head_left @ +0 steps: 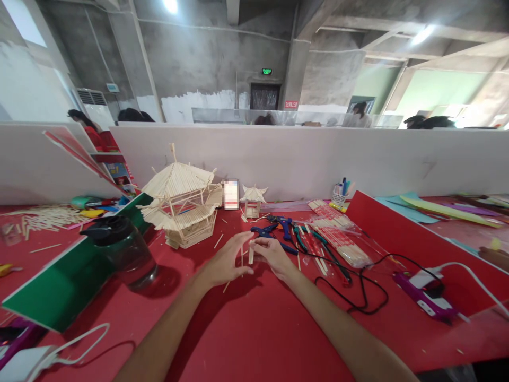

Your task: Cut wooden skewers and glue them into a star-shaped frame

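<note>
Wooden stick point(251, 255) upright in right hand point(274, 258) fingers; left hand point(226, 263) fingers narrow; sign point(266, 71) unreadable.

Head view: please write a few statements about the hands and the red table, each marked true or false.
1. The right hand holds a short wooden stick upright. True.
2. The stick pagoda stands right of the hands. False: it stands to their left, further back.
3. The bottle has a black lid. True.
4. The purple tool is in the right hand. False: it lies on the red table, far to the right.
</note>
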`<state>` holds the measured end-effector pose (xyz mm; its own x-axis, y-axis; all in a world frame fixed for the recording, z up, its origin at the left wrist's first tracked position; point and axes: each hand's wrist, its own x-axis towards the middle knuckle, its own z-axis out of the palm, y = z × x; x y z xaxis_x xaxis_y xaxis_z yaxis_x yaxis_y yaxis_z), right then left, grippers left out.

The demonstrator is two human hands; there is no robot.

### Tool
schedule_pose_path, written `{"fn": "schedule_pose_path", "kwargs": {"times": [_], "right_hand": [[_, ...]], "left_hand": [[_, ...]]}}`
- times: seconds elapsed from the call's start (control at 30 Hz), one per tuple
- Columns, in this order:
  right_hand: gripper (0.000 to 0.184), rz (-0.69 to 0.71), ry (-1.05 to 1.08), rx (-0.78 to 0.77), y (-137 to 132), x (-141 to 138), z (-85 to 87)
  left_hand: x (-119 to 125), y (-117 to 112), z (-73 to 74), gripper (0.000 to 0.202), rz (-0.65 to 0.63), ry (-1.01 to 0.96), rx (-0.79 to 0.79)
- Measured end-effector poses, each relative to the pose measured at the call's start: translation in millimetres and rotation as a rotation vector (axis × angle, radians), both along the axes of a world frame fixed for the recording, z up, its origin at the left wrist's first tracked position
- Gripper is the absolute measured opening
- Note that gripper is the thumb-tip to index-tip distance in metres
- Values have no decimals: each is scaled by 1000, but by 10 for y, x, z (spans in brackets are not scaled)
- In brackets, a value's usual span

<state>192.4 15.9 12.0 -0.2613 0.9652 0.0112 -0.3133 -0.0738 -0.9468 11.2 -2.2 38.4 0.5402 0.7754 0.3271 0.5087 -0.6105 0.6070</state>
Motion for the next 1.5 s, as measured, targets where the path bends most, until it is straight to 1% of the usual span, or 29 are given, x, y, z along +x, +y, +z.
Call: {"fn": "schedule_pose_path", "kwargs": {"times": [0.07,0.23,0.43,0.63,0.73,0.87,1.0,1.3,1.5], "right_hand": [[33,17,9,-5,-8,-1,11],[36,62,19,1,-35,-13,44],[42,84,47,-19,-25,6,36],[44,113,43,-47,-24,27,20],[44,116,41,-62,-31,21,25],[44,93,35,-65,-37,12,42],[43,99,22,-49,-48,11,49],[50,114,36,-51,-44,11,10],[49,118,25,-57,-55,18,28]], "left_hand": [[-27,-20,38,83,-77,94,34],[-31,-13,26,75,-46,152,72],[-44,-11,5,71,-50,120,107],[-61,43,-97,75,-53,97,136],[-59,54,-117,76,-56,88,144],[-52,43,-99,77,-40,78,139],[-54,33,-79,79,-48,98,153],[-73,28,-55,72,-29,111,161],[-76,31,-35,70,-8,106,168]]}}
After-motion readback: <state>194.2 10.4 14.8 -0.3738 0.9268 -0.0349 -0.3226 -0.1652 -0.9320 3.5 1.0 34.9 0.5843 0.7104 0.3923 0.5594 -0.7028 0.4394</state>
